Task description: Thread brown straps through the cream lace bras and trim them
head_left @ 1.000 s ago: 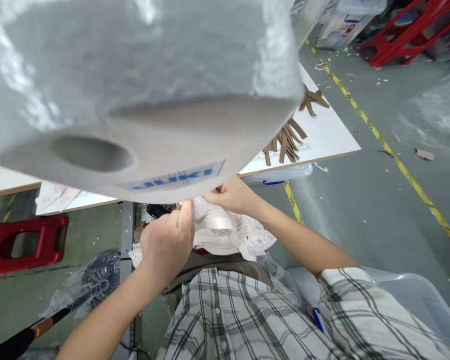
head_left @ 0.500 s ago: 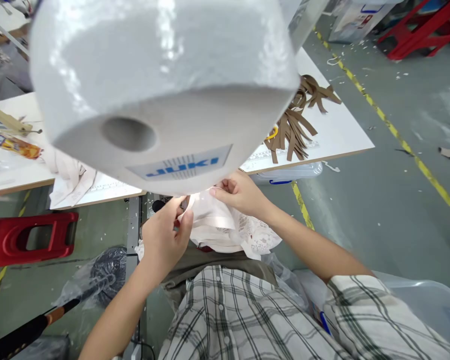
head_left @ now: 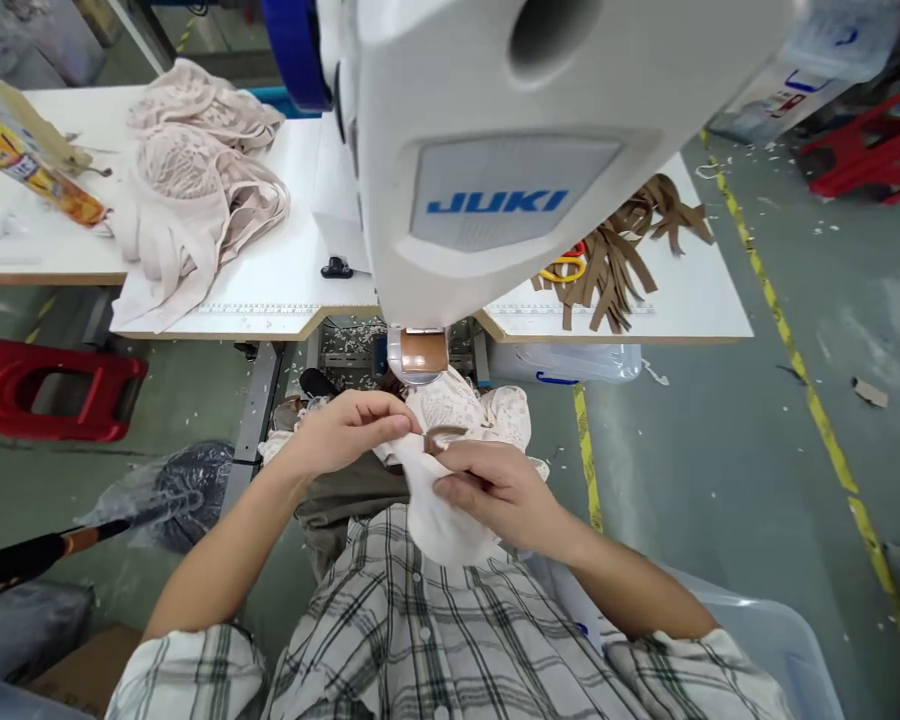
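Currently held up between both hands, in front of the plaid shirt [head_left: 420, 640] and on the near side of the JUKI sewing machine [head_left: 495, 272]: a white fabric piece [head_left: 450, 525]. Pinched at its upper left edge by the left hand [head_left: 349, 432], with thumb and fingertips pressed together; gripped farther right by the right hand [head_left: 502, 490], with fingers curled nearly closed. Could slip or skew with any loosening of either pinch, being apparently limp; might also tangle with the pale lace fabric [head_left: 495, 408] bunched close behind. Looks smooth and soft, plain-faced, hanging to a rounded lower edge. Beside the right fingertips, a curved brown strip [head_left: 444, 434]; cannot tell whether attached or merely held. Beyond the lace fabric, a brown-faced plate [head_left: 424, 352] under the machine. Farther out, on the white tabletop [head_left: 289, 290]: pinkish lace garments [head_left: 187, 180] leftward; cut brown strips [head_left: 611, 265] and yellow-handled scissors [head_left: 576, 262] rightward.
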